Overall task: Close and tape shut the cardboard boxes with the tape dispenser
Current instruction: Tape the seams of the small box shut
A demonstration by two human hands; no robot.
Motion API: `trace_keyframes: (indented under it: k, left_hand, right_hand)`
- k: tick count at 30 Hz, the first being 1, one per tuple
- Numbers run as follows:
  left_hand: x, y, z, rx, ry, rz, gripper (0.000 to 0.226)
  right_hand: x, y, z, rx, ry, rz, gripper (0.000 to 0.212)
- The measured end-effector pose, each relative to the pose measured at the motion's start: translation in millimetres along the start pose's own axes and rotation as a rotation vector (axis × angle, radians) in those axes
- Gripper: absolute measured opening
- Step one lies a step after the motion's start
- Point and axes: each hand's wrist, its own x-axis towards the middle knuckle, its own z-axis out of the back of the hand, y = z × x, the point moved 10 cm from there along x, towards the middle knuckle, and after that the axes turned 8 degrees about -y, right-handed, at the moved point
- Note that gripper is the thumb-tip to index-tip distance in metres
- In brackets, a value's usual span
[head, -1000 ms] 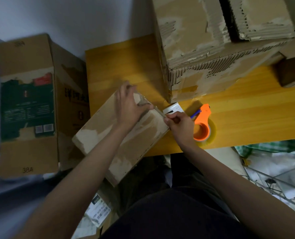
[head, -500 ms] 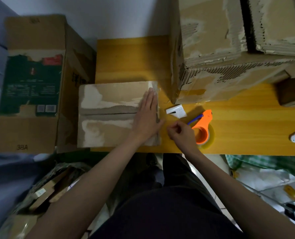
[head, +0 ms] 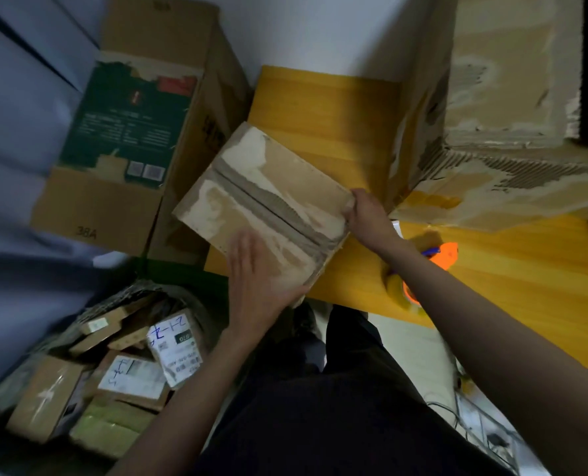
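Gripping the small cardboard box (head: 268, 204), right hand (head: 366, 218) at its corner, left hand (head: 255, 273) flat on top

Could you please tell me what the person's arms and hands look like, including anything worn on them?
Both forearms are bare as far as the frame shows: no sleeves, gloves, watch or rings visible on the left hand or the right hand. Dark trousers cover the lap below. The picture is dim and slightly blurred.

Small cardboard box (head: 265, 204): matt brown card, top layer torn rough (pale patches). Desk (head: 323, 108): smooth yellow wood-grain, slight sheen. Tape dispenser (head: 445, 256): glossy orange plastic.
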Motion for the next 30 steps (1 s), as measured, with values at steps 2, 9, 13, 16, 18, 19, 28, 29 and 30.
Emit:
trace_keyframes:
  k: [2,9,13,16,18,19,28,29,30]
  left_hand:
    - [-22.9,30.1,-0.2,-0.152,0.032,0.284,0.144]
    - [-52.6,36.9,-53.2,-0.786,0.155,0.765,0.062]
    - [-31.2,37.7,-56.6,-0.978,0.115,0.812,0.057]
    - [-4.2,48.4,-41.6,-0.99,0.061,0.783,0.056]
    - [14.5,57.0,-28.2,-0.913,0.035,0.713,0.062]
    - [22.5,59.0,-23.8,-0.882,0.04,0.684,0.066]
    - [40.8,59.2,-11.1,-0.746,0.105,0.541,0.074]
    - [41.4,59.0,-6.6,-0.712,0.114,0.505,0.081]
    - [42.2,59.0,-2.4,-0.67,0.127,0.461,0.091]
  right_hand:
    - [-4.3,-4.0,2.4,0.034,-0.039,-0.024,0.038]
    - [-32.1,-23.8,14.4,0.057,-0.138,-0.17,0.038]
    - [-59.7,-34.6,17.5,0.162,-0.2,-0.243,0.035]
    - [-73.7,-43.2,8.7,0.294,-0.181,-0.307,0.033]
    - [-81.4,-42.4,3.1,0.302,-0.106,-0.277,0.038]
    - [-85.2,-39.9,1.6,0.283,-0.064,-0.243,0.044]
    - [-77.5,-26.4,-0.5,-0.042,-0.003,-0.071,0.046]
    - [-78.6,-24.4,-1.4,-0.047,0.011,-0.072,0.049]
    - [-80.6,-23.2,-3.1,-0.042,0.012,-0.073,0.05]
